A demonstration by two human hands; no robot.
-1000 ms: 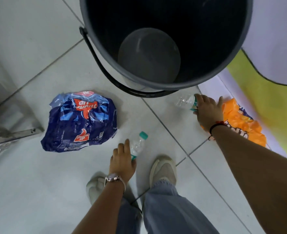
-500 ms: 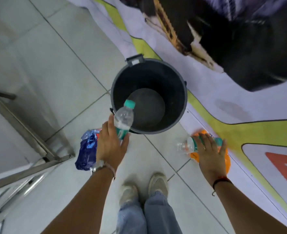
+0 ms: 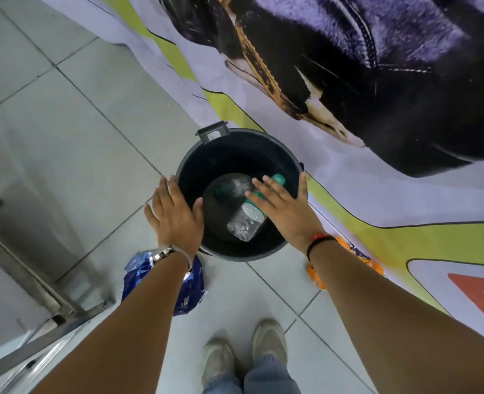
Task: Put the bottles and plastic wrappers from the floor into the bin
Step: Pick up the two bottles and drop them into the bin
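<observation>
A dark round bin (image 3: pixel 223 253) stands on the tiled floor ahead of my feet. Two clear plastic bottles with teal caps lie inside it: one (image 3: pixel 245 221) near the front, another (image 3: pixel 231 186) further back and blurred. My left hand (image 3: pixel 175 214) hovers over the bin's left rim, fingers spread, holding nothing. My right hand (image 3: pixel 280 207) is spread over the bin's right side, also holding nothing. A blue wrapper (image 3: pixel 191 291) lies on the floor under my left forearm. An orange wrapper (image 3: pixel 317 275) lies on the floor, partly hidden by my right forearm.
A large printed banner (image 3: pixel 363 177) covers the floor to the right and behind the bin. A metal frame (image 3: pixel 53 302) stands at the left. My two shoes (image 3: pixel 243 354) are on the tiles below the bin.
Both hands rose from the floor with a bottle each and let go over the bin; the bottles now lie inside it. My view has lifted higher above the floor.
</observation>
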